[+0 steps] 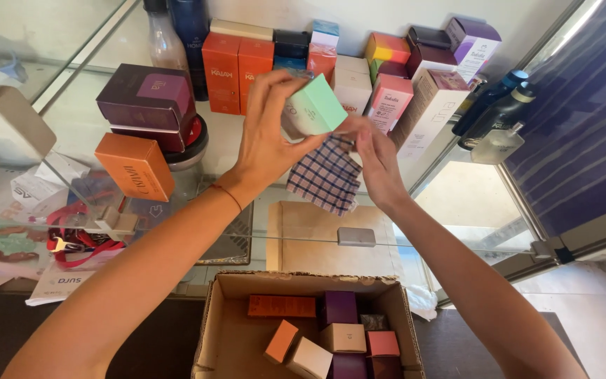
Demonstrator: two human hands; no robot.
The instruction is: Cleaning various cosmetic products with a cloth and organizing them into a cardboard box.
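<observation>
My left hand grips a small mint-green box, raised over the glass shelf. My right hand holds a checked cloth in blue, red and white against the underside of that box; the cloth hangs down below both hands. A thin red cord circles my left wrist.
Many small boxes line the back of the shelf: orange ones, a pink one, purple ones. Dark bottles stand at the right. An open cardboard carton below holds several small boxes. An orange box lies left.
</observation>
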